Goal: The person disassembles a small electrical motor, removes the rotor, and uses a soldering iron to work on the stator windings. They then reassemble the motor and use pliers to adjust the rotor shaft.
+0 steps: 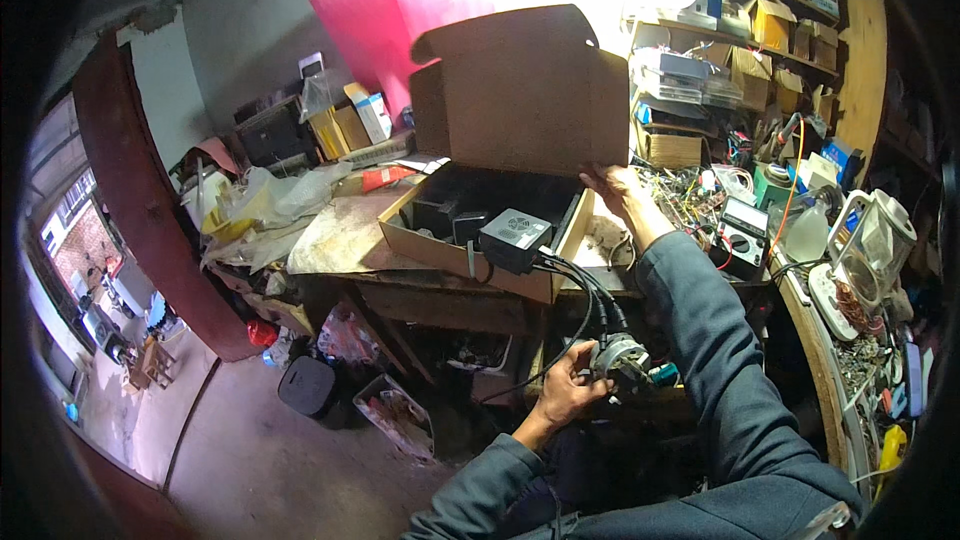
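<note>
My left hand [566, 392] is closed around a round metal motor-like part [620, 356] below the bench edge. Black cables [590, 285] run up from that part to a black box with a fan grille [516, 240], resting on the front rim of an open cardboard box [540, 285]. The raised lid [520, 100] stands upright behind it. At the box's right rear corner, my right hand [622, 198] has its fingers bent against the lid's lower edge. Dark foam and black pieces sit inside the box.
To the right lie a multimeter [742, 236], a clear jug [872, 245], tangled wires and a white power strip [838, 302]. Shelves with small boxes [772, 24] rise behind. Plastic bags [290, 195] cover the bench's left. A black bin [307, 386] and a white container [396, 418] stand on the floor.
</note>
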`<state>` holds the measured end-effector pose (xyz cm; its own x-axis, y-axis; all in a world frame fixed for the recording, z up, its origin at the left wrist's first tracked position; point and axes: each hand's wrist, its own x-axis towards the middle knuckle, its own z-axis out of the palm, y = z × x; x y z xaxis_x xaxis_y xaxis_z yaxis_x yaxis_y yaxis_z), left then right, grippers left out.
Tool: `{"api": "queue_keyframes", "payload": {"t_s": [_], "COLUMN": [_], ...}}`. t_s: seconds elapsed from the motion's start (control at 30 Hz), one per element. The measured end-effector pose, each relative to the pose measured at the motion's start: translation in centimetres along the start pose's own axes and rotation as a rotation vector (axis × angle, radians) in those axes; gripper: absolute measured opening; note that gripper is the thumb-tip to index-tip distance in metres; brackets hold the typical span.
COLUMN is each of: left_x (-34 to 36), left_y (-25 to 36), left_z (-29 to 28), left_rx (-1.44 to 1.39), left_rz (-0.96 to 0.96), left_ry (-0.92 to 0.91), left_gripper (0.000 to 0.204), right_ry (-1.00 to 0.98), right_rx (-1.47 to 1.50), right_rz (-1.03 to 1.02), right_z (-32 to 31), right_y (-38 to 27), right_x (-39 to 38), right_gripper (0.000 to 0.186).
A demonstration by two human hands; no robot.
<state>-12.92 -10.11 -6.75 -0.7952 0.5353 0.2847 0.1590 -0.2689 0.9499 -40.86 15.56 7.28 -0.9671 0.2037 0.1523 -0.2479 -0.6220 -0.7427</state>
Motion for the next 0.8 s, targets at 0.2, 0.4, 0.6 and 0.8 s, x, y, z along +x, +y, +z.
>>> {"api": "queue_keyframes", "payload": {"t_s": [0.2, 0.4, 0.6, 0.8], "left_x": [0.4, 0.1, -0.5, -0.5], "left_y": [0.9, 0.3, 2.0, 2.1], "left_z": [0.4, 0.0, -0.4, 0.3], "left_rx": [-0.09, -0.141, -0.04, -0.042], "left_rz": [-0.044, -0.124, -0.117, -0.058], "left_ry": [-0.036, -0.032, -0.043, -0.028], "left_gripper": [0.071, 0.082, 0.083, 0.067], "right_ry": [-0.118, -0.31, -0.475, -0.493], "right_rx": [-0.957, -0.497, -0.586, -0.553], "right_rz": [-0.137, 0.209, 0.369, 0.474], "right_z": [-3.3, -6.3, -0.4, 4.0], "right_y": [-1.6, -0.4, 0.5, 0.0], "right_x": [-3.6, -4.0, -10.5, -12.7], "right_gripper": [0.031, 0.046, 0.054, 0.053]}}
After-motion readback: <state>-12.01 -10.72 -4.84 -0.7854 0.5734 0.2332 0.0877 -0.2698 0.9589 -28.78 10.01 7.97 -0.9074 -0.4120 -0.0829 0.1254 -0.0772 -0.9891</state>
